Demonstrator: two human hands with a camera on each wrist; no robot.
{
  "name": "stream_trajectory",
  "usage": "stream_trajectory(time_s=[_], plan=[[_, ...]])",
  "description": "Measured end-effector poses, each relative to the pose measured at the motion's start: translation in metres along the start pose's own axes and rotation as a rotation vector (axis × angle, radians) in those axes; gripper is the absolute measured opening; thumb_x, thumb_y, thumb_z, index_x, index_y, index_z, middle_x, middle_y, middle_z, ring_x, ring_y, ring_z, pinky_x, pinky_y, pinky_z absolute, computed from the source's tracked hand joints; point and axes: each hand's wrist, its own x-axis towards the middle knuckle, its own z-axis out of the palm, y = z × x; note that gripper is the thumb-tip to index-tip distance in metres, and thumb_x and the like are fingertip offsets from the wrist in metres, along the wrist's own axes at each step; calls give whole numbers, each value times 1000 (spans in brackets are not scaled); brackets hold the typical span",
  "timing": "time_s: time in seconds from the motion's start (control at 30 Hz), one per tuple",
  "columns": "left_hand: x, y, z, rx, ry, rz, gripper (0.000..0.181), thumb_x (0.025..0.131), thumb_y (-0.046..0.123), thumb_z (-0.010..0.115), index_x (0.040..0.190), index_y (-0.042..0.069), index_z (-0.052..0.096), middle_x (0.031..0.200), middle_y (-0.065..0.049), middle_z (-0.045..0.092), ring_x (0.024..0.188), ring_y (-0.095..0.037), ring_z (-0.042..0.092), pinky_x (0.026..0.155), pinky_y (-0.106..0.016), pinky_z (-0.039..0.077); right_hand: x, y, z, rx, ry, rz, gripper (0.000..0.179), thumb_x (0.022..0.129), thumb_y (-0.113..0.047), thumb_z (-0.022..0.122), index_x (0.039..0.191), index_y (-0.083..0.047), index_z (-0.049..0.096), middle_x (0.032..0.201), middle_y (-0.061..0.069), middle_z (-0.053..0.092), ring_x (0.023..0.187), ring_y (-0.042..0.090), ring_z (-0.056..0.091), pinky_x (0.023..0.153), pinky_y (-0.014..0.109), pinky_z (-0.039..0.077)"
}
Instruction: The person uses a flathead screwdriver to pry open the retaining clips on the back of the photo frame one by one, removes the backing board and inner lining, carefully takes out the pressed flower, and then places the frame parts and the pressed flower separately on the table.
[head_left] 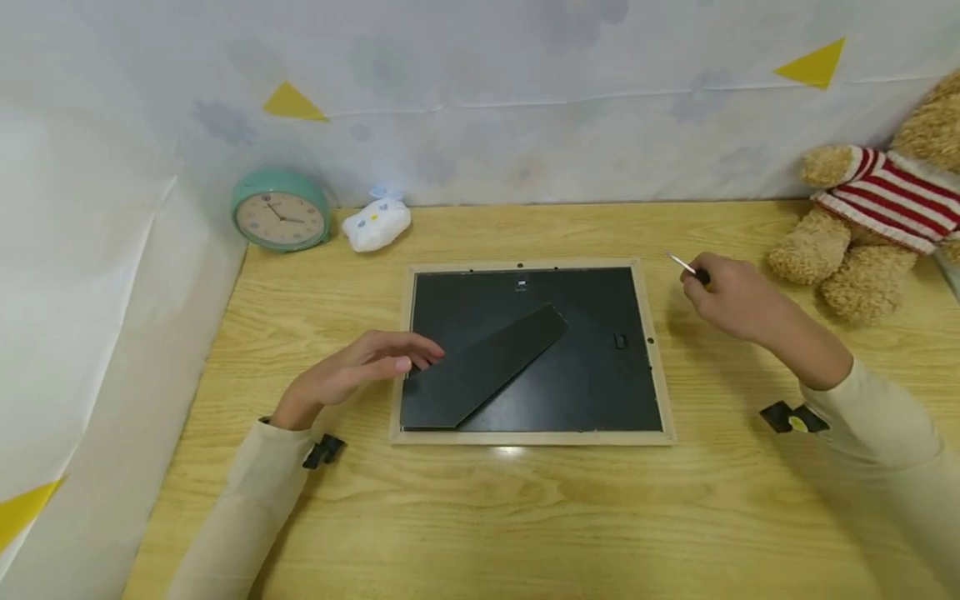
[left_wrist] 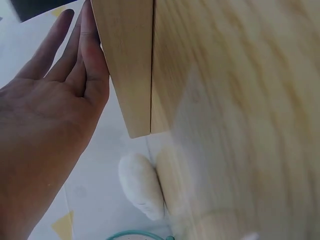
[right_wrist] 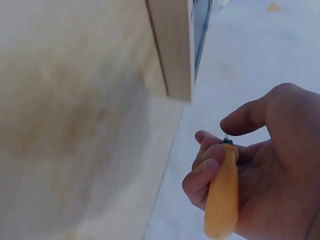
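A picture frame point(head_left: 532, 437) with a pale wooden border lies face down on the table, its black backing point(head_left: 592, 392) upward. A black stand leg point(head_left: 483, 367) slants across that backing. My left hand point(head_left: 360, 367) is at the frame's left side, fingers loosely extended over the border beside the leg; whether they touch is unclear. Off the frame's right side, above the table, my right hand point(head_left: 731, 296) grips a screwdriver point(right_wrist: 222, 200) by its orange-yellow handle. Its thin metal shaft point(head_left: 679, 262) points up and left in the head view, toward the frame's far right corner.
A teal clock point(head_left: 281, 212) and a small white plush point(head_left: 377, 223) stand at the back left. On the right sits a teddy bear point(head_left: 870, 225) in a red-striped sweater. Behind the wooden table point(head_left: 525, 517) hangs a pale wall covering point(head_left: 480, 150).
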Motion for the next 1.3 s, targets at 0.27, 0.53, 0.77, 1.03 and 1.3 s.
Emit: stream_trajectory(time_s=[0.27,0.53,0.77,1.03,1.3], plan=[[0,-1,2,-1,19,-40,42,106,27,47,135,-2,57,133,-17,60,115,-28,59,94,-36,50,63,44,-28,-121,31,-3,38,103,-10,37,111,20,59,75,27,58,52,28,49,51,41,41],[-1,1,7,6,31,-68,39,106,26,48,135,2,59,132,-13,61,114,-25,60,94,-35,50,87,55,-36,-134,61,102,38,99,-10,50,123,20,52,118,42,55,92,49,61,73,56,51],[1,2,7,15,31,-65,39,106,26,48,135,3,59,132,-11,62,114,-23,61,93,-35,51,88,50,-37,-140,56,102,36,100,-11,54,119,20,57,115,40,56,95,49,58,76,58,49],[3,0,6,6,36,-68,39,106,26,49,135,3,59,132,-11,62,113,-23,61,93,-35,51,88,50,-42,-126,57,116,38,101,-13,53,120,19,59,116,41,57,90,45,62,71,54,52],[9,2,2,102,147,-192,35,103,26,58,132,7,62,122,-5,67,106,-19,65,88,-35,54,88,55,-37,-95,66,132,44,102,-20,54,125,17,56,120,40,55,97,48,61,75,56,52]])
